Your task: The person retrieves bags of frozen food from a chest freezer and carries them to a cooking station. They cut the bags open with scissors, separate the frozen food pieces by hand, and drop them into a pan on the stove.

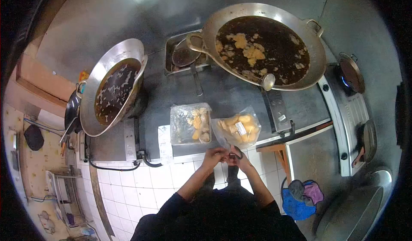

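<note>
At the counter's front edge my two hands are close together. My right hand [241,160] is closed around scissors [238,152] with a dark handle loop; their blades are hard to make out. My left hand [215,157] pinches the near end of a clear plastic bag [219,134]. The bag lies on the counter, with pale yellow food pieces [242,128] and a white label inside. To its left sits a clear plastic-lined container [176,131] holding yellow bits and greyish pieces.
A large wok [317,65] of dark oil with frying crumbs stands at back right, a ladle [268,82] at its rim. Another oil wok [92,108] is left. Between them a strainer [186,56] rests on a metal tray [169,62]. A lit burner [344,81] heats a small pan [352,73].
</note>
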A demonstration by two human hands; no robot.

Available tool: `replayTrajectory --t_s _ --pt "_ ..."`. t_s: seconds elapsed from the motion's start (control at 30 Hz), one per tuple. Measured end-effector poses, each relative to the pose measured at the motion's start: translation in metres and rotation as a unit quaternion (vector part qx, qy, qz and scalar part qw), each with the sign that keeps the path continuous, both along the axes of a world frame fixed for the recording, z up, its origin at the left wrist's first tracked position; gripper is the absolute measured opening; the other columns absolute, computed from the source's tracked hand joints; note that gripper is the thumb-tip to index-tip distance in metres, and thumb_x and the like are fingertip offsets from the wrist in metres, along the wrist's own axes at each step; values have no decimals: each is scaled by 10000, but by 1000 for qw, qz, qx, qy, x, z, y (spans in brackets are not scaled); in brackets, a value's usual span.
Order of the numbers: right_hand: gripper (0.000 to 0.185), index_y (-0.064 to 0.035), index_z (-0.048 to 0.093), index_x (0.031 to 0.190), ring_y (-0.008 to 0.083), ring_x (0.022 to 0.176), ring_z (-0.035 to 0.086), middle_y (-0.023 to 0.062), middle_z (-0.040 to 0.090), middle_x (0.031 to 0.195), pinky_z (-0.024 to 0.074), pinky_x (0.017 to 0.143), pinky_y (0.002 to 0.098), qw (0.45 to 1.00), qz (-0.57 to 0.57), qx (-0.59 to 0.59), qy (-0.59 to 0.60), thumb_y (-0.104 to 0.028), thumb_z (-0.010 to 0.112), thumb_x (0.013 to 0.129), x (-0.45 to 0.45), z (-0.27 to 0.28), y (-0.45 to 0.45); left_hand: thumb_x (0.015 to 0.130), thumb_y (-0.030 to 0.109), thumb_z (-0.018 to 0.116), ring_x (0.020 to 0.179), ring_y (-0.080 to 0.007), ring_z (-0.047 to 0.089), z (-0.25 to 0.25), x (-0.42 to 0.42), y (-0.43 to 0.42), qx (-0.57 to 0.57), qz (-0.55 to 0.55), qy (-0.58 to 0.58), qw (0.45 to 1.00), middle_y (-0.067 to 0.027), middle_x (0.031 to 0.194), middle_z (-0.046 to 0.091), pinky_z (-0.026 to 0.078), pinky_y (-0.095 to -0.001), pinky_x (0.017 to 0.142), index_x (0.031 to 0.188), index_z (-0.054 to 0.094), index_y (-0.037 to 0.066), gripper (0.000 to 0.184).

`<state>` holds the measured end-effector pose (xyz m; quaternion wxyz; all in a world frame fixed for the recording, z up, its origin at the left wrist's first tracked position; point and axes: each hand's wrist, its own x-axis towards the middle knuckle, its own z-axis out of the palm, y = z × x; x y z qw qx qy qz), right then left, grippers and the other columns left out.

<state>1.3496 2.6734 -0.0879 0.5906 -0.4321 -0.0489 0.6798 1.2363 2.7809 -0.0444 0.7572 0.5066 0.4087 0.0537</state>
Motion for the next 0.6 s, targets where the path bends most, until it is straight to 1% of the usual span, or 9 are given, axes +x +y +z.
replayTrajectory --t_s 0.07,0.17,0.2,0.3,0.37,0.43,0.47,0.53,0.6 --pt "511 -81 491 951 158 570 531 51 550 726 414 487 278 997 -77 5 -12 -566 540 799 -2 3 11 801 81 587 594 -105 547 8 -1 -3 2 -20 -14 1000 -30 702 608 436 -235 543 832 646 21 90" --pt "527 -79 500 998 205 596 584 68 583 790 453 491 308 988 -153 20 29 -562 547 794 -1 -8 30 807 84 593 606 -101 547 20 0 -8 -18 -41 -9 999 -22 710 605 432 -229 537 831 645 27 81" --pt "524 -85 511 1025 165 679 586 46 581 847 454 562 291 996 -73 39 24 -553 555 794 10 -8 27 805 83 598 596 -100 542 19 -1 -10 -15 -24 -32 999 -21 715 604 431 -228 533 829 646 29 76" --pt "516 -96 517 1050 128 751 558 25 569 886 438 639 281 985 -149 49 -75 -547 552 801 13 -23 48 799 83 612 611 -104 540 14 -5 -4 9 -34 -54 998 -20 734 602 431 -229 538 839 646 39 69" --pt "510 -102 521 1043 116 772 541 16 560 872 425 663 274 985 -150 53 -70 -549 552 801 18 -41 54 795 84 621 636 -109 543 11 -5 -1 32 -60 -52 996 -21 749 600 432 -231 547 852 646 47 72" --pt "503 -108 526 1036 104 793 524 7 551 859 412 687 267 985 -150 56 -65 -551 551 800 20 -44 58 766 92 667 789 -134 561 8 -3 -3 228 -78 -65 968 -22 708 604 457 -233 564 808 646 53 62" --pt "473 -119 528 994 84 772 490 -20 516 837 395 662 254 985 -157 62 -40 -533 598 777 20 -35 61 766 92 667 789 -134 561 -3 -5 -2 228 -76 -65 968 -22 708 604 457 -233 564 808 646 53 62" --pt "449 -129 530 952 64 751 455 -46 480 814 379 636 241 984 -163 70 -16 -515 644 754 20 -18 65 749 79 686 1046 -176 446 -23 -7 1 267 -87 -72 957 0 1062 495 489 -293 814 830 655 110 92" --pt "476 -125 525 946 69 737 459 -46 478 805 367 611 223 991 -118 43 -36 -557 607 763 21 -2 67 732 81 704 1129 -187 360 -33 -7 2 309 -110 -66 942 8 1088 467 467 -306 872 813 656 121 102"
